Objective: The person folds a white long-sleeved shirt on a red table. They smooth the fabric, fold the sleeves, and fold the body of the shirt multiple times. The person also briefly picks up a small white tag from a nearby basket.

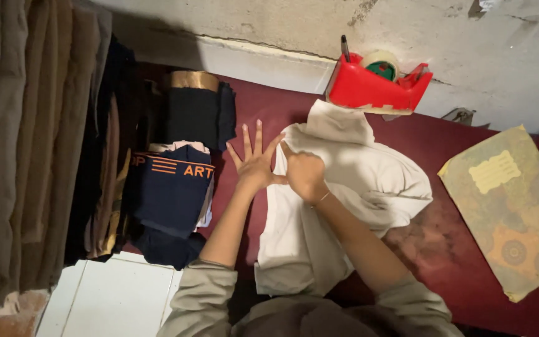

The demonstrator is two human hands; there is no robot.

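1. Head view, the garment: a cream garment [344, 187] lies rumpled on the dark red table [444, 249]. It sits directly under the right hand and just right of the left hand, its folded collar end pointing toward the red tape dispenser [375, 84].
2. Head view, left hand [254, 163]: fully spread, fingers fanned apart and pointing away from the person. The palm faces down at the garment's left edge; the heel of the hand meets the cloth, while the fingers lie over bare table. It holds nothing.
3. Head view, right hand [304, 175]: fingers curled in, bunched on the upper left part of the garment and gripping a fold of cloth. The thumb side touches the left hand.
4. Head view, surroundings relative to the garment: a stack of folded dark clothes [173, 193] lies to its left, beyond the left hand. Hanging brown cloths [26, 143] are farther left. A patterned yellow-green book [513, 206] lies well to its right. The tape dispenser stands just beyond its far end, against the wall [282, 25].
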